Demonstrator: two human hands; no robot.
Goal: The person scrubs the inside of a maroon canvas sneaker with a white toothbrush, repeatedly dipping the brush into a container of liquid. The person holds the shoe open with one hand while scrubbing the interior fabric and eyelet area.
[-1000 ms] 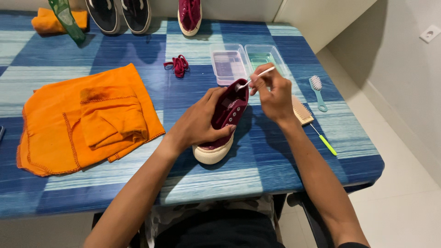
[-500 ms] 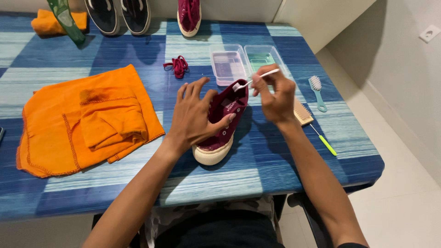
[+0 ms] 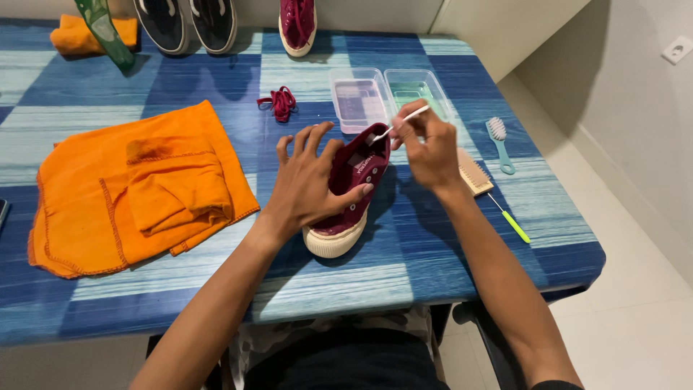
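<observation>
1. This looks like a room in a home, used for cleaning shoes.
2. The table point(image 3: 433, 289) has a blue checked cloth and stands in a corner with plain walls.
3. The wall has a socket point(image 3: 677, 49), and the floor point(image 3: 650, 318) has pale tiles.
4. Shoes point(image 3: 189, 23), an orange cloth point(image 3: 137, 188), two plastic tubs point(image 3: 390, 97) and brushes point(image 3: 498, 141) lie on the table.

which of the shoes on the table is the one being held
The maroon canvas sneaker with the cream sole at the table's middle: the left hand grips it. The other maroon sneaker and the two dark sneakers stand untouched at the far edge.
</observation>
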